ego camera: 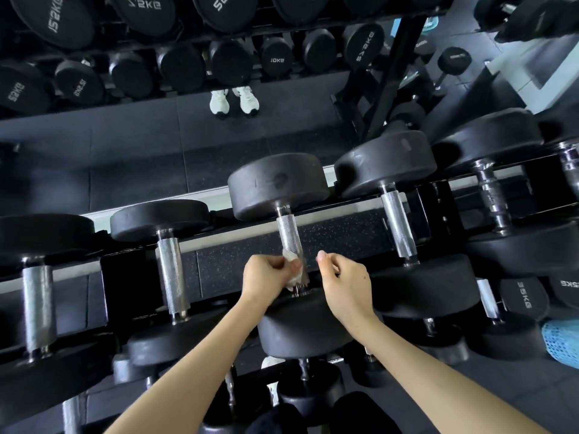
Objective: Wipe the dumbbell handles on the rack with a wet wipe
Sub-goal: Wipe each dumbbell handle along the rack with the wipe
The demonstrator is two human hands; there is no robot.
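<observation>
A row of black dumbbells lies across the top tier of the rack (445, 195), each with a knurled silver handle. My left hand (269, 275) grips a crumpled white wet wipe (293, 266) against the near end of the middle dumbbell's handle (289, 234). My right hand (343, 281) hovers just right of that handle with fingers loosely curled, holding nothing. Neighbouring handles show to the left (172, 274) and to the right (398, 228).
A mirror (156, 136) behind the rack reflects more dumbbells and a pair of white shoes (235, 100). Lower tiers hold further dumbbells, one marked 35KG (526, 296). A blue mesh item (562, 343) sits at the right edge.
</observation>
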